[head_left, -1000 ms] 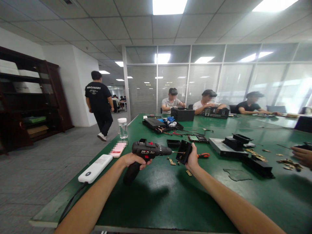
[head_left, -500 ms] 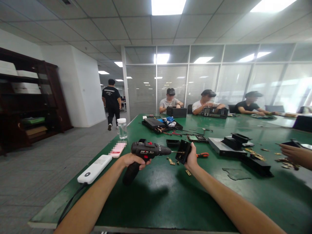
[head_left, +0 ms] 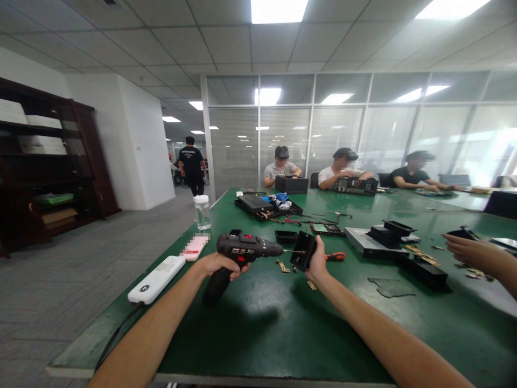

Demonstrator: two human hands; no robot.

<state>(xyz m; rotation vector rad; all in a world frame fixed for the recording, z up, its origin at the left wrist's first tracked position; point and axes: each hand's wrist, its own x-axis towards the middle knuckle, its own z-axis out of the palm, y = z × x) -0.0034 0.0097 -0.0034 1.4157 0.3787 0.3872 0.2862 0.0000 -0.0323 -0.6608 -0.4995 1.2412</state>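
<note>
My left hand (head_left: 222,265) is wrapped round the grip of a black cordless drill (head_left: 246,249), which points to the right. The long thin bit of the drill reaches into a black open box-shaped part (head_left: 302,252). That part is held up, tilted, in my right hand (head_left: 318,261), whose fingers are mostly hidden behind it. Under and beside the part, small brass pieces (head_left: 285,268) lie on the green table (head_left: 242,345). Orange-handled pliers (head_left: 336,256) lie just right of my right hand.
A white power bank (head_left: 156,280) with a cable, a pink phone (head_left: 195,248) and a clear jar (head_left: 202,214) stand along the left edge. Black housings (head_left: 424,272) and a silver case (head_left: 374,245) lie right. A co-worker's hand (head_left: 479,253) reaches in at right. People sit opposite.
The person in black at the back has walked farther away. At the right, the co-worker's hand has moved left with a dark part. My hands, the drill and the black part have hardly moved.
</note>
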